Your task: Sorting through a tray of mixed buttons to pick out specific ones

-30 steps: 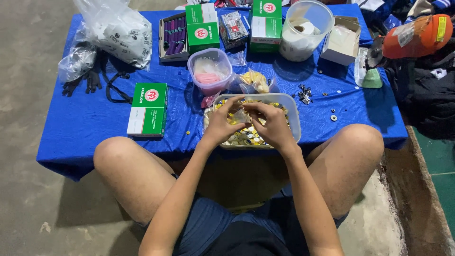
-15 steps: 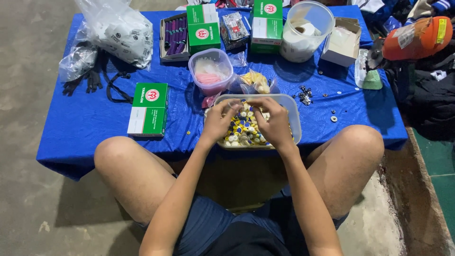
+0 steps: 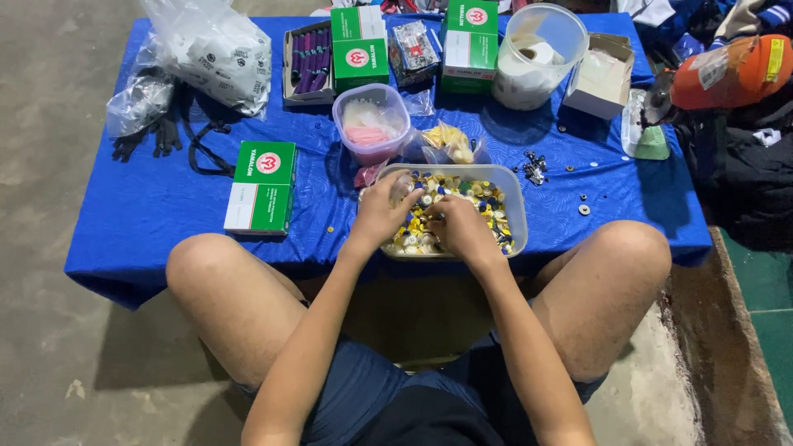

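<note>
You are sitting at the low table under a bright blue wrinkled cloth (image 3: 149,215), and everything here is placed against the shallow clear plastic rectangular tray (image 3: 514,202) near its front edge. Compared with a second ago, your hands are sitting lower in that tray and closer together, so more of the far half of the fill is showing; you are digging deeper rather than lifting anything out.

Behind the tray, the tall translucent round tub (image 3: 541,45) is holding white tape rolls. Left of the tray, the flat green and white cardboard box (image 3: 262,186) is lying on the cloth. Just behind the tray, the small clear plastic container with pink contents (image 3: 370,124) is standing upright.

Your left hand (image 3: 380,215) is curling its fingers down into the heap, pinching at something I cannot make out. Your right hand (image 3: 462,231) is resting knuckles-up, fingers bent in the heap; whether it grips anything, I cannot tell.

The small round yellow, blue and white plastic caps (image 3: 479,194), glossy and button-like, are filling the tray.
</note>
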